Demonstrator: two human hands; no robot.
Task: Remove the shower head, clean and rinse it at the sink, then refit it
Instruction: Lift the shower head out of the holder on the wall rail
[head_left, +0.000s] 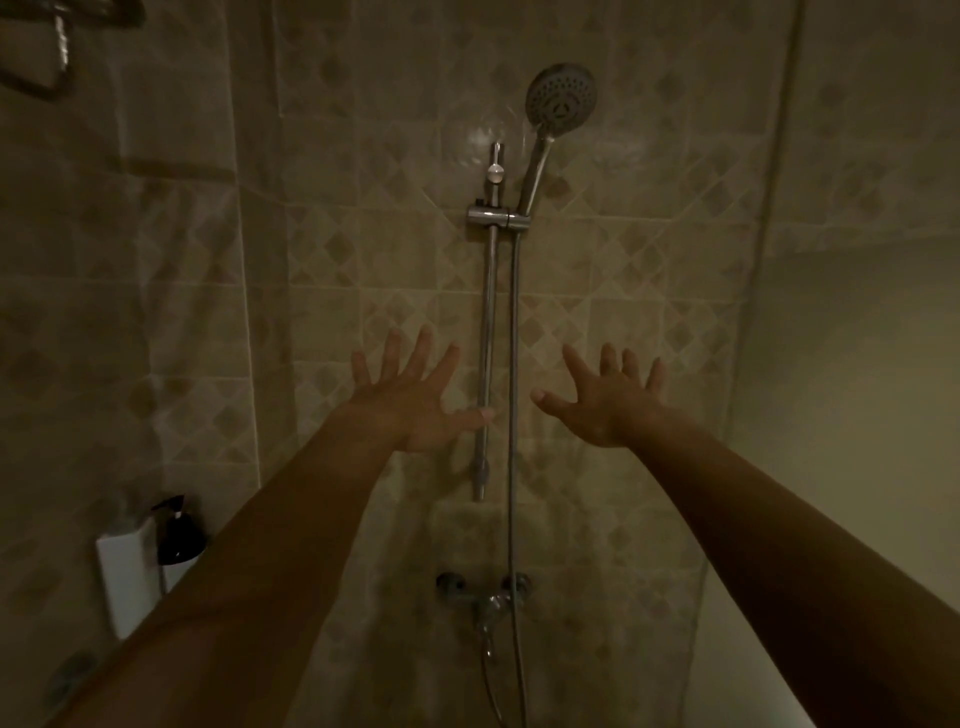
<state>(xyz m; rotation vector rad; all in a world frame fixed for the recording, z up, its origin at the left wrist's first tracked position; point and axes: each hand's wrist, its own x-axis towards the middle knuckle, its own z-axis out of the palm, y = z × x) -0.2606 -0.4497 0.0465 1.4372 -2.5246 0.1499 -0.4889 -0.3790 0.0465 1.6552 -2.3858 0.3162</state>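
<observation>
A round grey shower head (561, 100) with a chrome handle sits in its holder (511, 219) high on a vertical chrome rail (487, 322) on the tiled wall. Its hose (513, 364) hangs straight down to the mixer tap (488, 597). My left hand (415, 400) is raised with fingers spread, just left of the rail, its thumb tip in front of the rail. My right hand (608, 400) is raised and spread to the right of the hose. Both hands hold nothing and are well below the shower head.
A white wall holder (124, 582) with a dark pump bottle (179, 535) hangs at the lower left. A metal rack (52, 47) shows at the top left corner. A wall corner runs down the right side. The light is dim.
</observation>
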